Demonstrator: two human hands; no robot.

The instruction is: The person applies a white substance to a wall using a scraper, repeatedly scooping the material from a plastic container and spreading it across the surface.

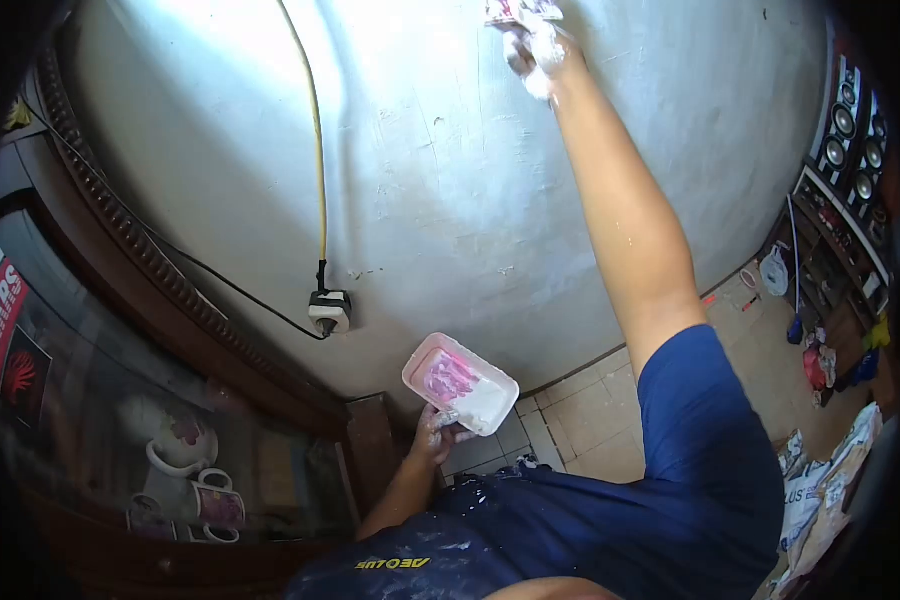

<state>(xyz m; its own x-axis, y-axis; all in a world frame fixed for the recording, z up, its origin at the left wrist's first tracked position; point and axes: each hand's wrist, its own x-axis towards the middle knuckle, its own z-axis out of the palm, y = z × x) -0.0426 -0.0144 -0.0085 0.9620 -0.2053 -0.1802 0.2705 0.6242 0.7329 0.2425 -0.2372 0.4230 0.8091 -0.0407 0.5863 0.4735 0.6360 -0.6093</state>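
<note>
Low in the middle, my left hand (438, 432) grips the near edge of a pink and white rectangular tub (461, 384), which has white paste and a pink pattern in it. My right arm is stretched up to the top edge of the view. There my right hand (538, 52), smeared with white, is closed on a flat pink and white piece (523, 11) against the grey wall (430, 180). The top of that piece is cut off by the view's edge.
A cable runs down the wall to a socket (329, 312). At the left is a dark wooden cabinet (220, 400) with mugs (218, 505) behind glass. Speakers (845, 120) and a shelf stand at the right. Crumpled sacks (820, 500) lie at the lower right, on the tiled floor (595, 415).
</note>
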